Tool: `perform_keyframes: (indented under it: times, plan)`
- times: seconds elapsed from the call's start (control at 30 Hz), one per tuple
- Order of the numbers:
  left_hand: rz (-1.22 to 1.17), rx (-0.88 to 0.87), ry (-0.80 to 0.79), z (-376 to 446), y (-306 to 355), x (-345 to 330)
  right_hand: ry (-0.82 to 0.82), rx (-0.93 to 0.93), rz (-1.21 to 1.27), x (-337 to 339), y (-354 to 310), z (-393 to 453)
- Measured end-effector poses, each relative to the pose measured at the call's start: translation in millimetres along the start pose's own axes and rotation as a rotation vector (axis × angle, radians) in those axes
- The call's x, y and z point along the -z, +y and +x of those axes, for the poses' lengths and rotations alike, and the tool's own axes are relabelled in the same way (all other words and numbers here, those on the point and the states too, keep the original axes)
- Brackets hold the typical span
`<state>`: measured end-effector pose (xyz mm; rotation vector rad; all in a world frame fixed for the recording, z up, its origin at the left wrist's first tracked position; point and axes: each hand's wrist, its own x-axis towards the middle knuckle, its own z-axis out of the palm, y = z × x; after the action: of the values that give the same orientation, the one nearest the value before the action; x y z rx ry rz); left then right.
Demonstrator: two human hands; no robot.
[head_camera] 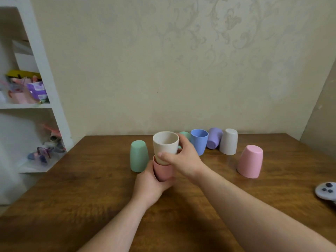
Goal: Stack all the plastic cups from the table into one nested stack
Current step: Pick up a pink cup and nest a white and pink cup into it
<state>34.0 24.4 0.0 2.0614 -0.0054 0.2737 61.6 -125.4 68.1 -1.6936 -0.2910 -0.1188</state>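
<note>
My left hand [151, 184] grips a dusty-pink cup [163, 171] upright above the table's middle. My right hand [183, 158] holds a beige cup [164, 145] whose base sits partway inside the pink one. A green cup [138, 155] stands upside down just left of them. Behind my right hand a second green cup [185, 135] is mostly hidden. A blue cup [199, 140] stands upright, a purple cup [214, 137] lies on its side, a white cup [229, 141] and a light-pink cup [251, 161] stand upside down.
The wooden table [101, 197] meets a beige wall at the back. A grey game controller [326, 192] lies at the right edge. A white shelf unit [45, 73] with small items stands to the left.
</note>
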Motion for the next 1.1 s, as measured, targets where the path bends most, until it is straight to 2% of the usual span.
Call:
perform_keyframes:
  times: [0.3, 0.43, 0.57, 0.63, 0.7, 0.77, 0.8, 0.87, 0.9, 0.97, 1.1]
  plan:
    - [0.064, 0.007, -0.004, 6.0, -4.0, -2.9, -0.018, -0.079, 0.010, -9.8, 19.5, -10.1]
    - [0.063, 0.016, -0.033, 5.3, -4.0, -1.7, -0.067, -0.093, -0.094, -3.1, 13.4, -16.6]
    - [0.108, 0.020, -0.082, 5.0, 8.0, -5.8, -0.226, -0.090, -0.374, 42.0, -2.8, -31.4]
    - [0.188, 0.040, -0.050, 6.3, 17.9, -15.5, -0.154, -0.087, -0.452, 81.1, -16.7, -34.0]
    - [0.245, 0.055, -0.026, 5.9, 29.7, -30.2, 0.022, -0.039, -0.617, 123.8, -20.8, -27.0]
    - [0.250, 0.051, -0.042, 4.4, 40.3, -49.2, 0.122, -0.058, -1.044, 165.3, -25.2, -21.3]
    - [0.245, 0.045, -0.057, 3.2, 45.8, -58.5, 0.099, -0.086, -1.305, 183.7, -24.7, -20.6]
    - [0.242, 0.036, -0.067, 2.4, 54.1, -74.3, -0.087, -0.141, -1.716, 211.2, -19.1, -26.3]
    - [0.245, 0.028, -0.068, 2.5, 57.1, -79.6, -0.197, -0.160, -1.845, 218.7, -13.1, -30.5]
    - [0.261, 0.006, -0.070, 4.2, 59.3, -85.0, -0.268, -0.140, -1.908, 226.4, 2.9, -39.3]
    - [0.248, -0.040, -0.101, 4.8, 51.9, -81.3, -0.129, -0.036, -1.847, 220.2, 18.1, -39.7]
